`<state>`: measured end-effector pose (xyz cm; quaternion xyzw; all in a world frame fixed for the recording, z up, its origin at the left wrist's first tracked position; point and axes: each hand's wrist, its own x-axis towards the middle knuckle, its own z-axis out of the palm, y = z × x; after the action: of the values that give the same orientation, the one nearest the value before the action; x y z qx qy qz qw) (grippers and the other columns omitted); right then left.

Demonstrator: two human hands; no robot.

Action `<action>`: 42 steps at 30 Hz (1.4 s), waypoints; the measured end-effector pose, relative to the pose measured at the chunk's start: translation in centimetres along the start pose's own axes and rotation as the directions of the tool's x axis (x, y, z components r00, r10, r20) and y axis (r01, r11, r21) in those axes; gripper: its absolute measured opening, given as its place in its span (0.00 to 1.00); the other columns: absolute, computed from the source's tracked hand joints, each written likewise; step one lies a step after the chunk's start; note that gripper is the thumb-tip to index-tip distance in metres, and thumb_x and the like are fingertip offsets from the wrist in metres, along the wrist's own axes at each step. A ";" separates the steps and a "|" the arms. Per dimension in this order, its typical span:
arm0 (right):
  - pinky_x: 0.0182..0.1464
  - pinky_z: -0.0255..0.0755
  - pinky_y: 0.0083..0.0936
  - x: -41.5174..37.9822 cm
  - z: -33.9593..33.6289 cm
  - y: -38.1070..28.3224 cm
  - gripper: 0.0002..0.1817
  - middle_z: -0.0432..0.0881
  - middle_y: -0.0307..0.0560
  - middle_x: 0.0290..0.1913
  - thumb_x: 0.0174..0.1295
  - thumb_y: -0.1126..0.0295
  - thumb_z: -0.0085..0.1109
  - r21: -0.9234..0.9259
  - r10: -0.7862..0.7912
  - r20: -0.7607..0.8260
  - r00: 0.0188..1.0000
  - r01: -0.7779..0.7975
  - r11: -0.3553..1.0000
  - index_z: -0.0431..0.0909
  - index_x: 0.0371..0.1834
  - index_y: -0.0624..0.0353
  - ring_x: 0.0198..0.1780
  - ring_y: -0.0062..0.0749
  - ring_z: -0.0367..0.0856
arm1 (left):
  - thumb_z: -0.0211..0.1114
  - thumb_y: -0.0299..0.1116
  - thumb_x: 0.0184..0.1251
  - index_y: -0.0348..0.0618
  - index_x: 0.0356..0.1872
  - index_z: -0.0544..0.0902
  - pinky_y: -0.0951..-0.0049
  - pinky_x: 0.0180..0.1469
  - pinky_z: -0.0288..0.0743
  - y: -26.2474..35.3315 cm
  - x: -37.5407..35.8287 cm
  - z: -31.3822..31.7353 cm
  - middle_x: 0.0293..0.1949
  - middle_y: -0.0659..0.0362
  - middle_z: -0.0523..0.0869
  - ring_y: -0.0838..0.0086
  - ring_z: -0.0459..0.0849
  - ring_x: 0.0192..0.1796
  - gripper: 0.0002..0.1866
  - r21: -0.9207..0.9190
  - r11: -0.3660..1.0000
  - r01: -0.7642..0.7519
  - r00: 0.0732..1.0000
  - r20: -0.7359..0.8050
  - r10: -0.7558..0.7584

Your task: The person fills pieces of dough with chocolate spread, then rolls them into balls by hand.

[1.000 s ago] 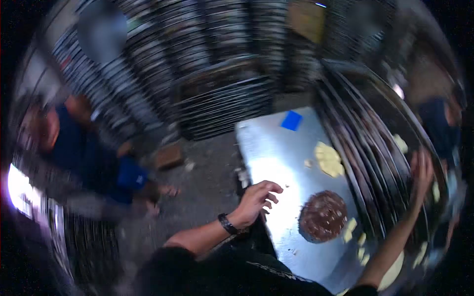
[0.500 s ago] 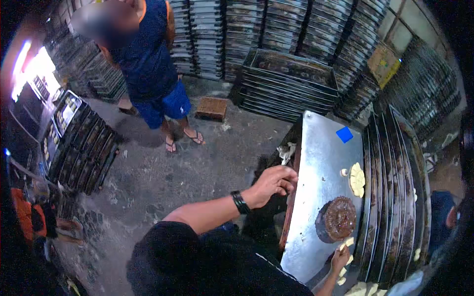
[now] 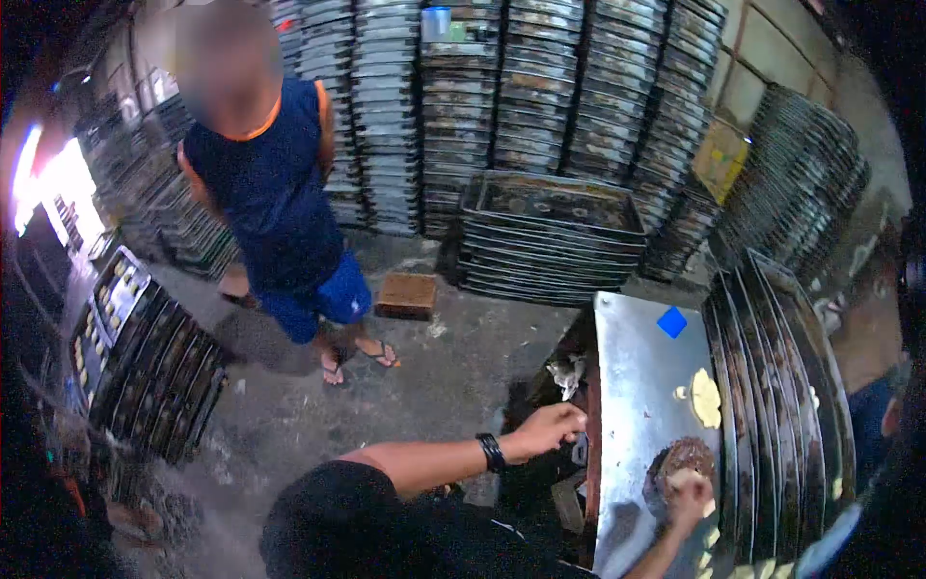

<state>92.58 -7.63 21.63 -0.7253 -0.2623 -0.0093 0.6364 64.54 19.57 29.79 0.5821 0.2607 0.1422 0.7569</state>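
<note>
My left hand (image 3: 548, 432), with a black band at the wrist, is at the left edge of the metal table (image 3: 622, 386). Its fingers are curled in, and whatever they hold, if anything, is hidden. Over a round brown crumbly-looking mass (image 3: 680, 454) on the table is my right hand (image 3: 690, 492), slightly blurred, with its fingers drawn together; their contents are hidden. Small pale dough pieces (image 3: 712, 537) lie in a row by the right wrist. Farther up the table sits a flattened yellow dough mass (image 3: 706, 399), beside a small round pale piece (image 3: 681, 393).
A blue square (image 3: 672, 322) is at the table's far end. Dark trays (image 3: 762, 386) stand on edge along its right side. Stacked trays (image 3: 550, 236) and a brick-like block (image 3: 406, 295) are on the floor. A person (image 3: 265, 193) in sandals stands at left.
My right hand has moved from the dough pieces up to the brown mass. My left hand has stayed by the table edge, its fingers drawn in. The head view has tilted up.
</note>
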 end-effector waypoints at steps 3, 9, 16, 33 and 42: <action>0.35 0.70 0.17 -5.0 13.7 -11.5 0.07 0.75 0.37 0.30 0.57 0.75 0.62 0.209 0.237 0.157 0.959 -0.267 0.941 0.72 0.34 0.57 0.31 0.19 0.72 | 0.58 0.39 0.69 0.38 0.46 0.78 0.78 0.42 0.74 -0.7 2.3 3.3 0.38 0.63 0.82 0.82 0.77 0.40 0.14 0.173 0.930 -0.325 0.938 -0.066 0.341; 0.38 0.69 0.16 -8.9 17.0 -15.6 0.11 0.76 0.41 0.38 0.57 0.74 0.63 0.411 0.121 0.319 0.940 -0.252 0.876 0.72 0.40 0.63 0.36 0.18 0.72 | 0.60 0.37 0.66 0.35 0.37 0.79 0.78 0.32 0.73 0.5 -0.5 5.4 0.26 0.60 0.82 0.83 0.76 0.30 0.12 0.119 0.881 -0.459 0.822 -0.318 0.472; 0.40 0.74 0.22 -12.2 7.9 -13.2 0.11 0.81 0.43 0.30 0.51 0.78 0.67 0.023 -0.068 0.325 0.943 0.064 0.998 0.76 0.36 0.68 0.33 0.22 0.77 | 0.65 0.30 0.61 0.39 0.34 0.80 0.78 0.38 0.74 -3.6 -3.7 11.9 0.30 0.63 0.83 0.82 0.78 0.34 0.06 0.197 0.895 -0.400 0.793 -0.415 0.445; 0.42 0.74 0.19 -6.4 -1.9 -8.4 0.19 0.81 0.37 0.45 0.61 0.73 0.57 0.039 0.540 0.638 0.548 -0.724 0.688 0.74 0.57 0.59 0.42 0.21 0.79 | 0.34 0.62 0.70 0.39 0.65 0.59 0.67 0.53 0.67 -14.5 3.4 19.6 0.55 0.50 0.72 0.69 0.73 0.51 0.36 -0.309 0.928 0.208 0.971 0.182 -0.157; 0.41 0.74 0.37 4.8 -3.8 -1.9 0.21 0.81 0.55 0.35 0.46 0.79 0.59 -0.781 0.412 0.522 0.747 0.225 0.583 0.74 0.48 0.57 0.38 0.45 0.81 | 0.40 0.69 0.64 0.33 0.67 0.50 0.58 0.63 0.60 -12.0 10.7 22.0 0.61 0.36 0.62 0.53 0.66 0.62 0.47 -0.622 0.671 0.403 0.905 0.162 -0.393</action>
<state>97.17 -9.30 25.76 -0.8995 -0.3923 0.1645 0.0997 84.63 4.03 19.92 0.2174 0.3108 0.0501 0.9239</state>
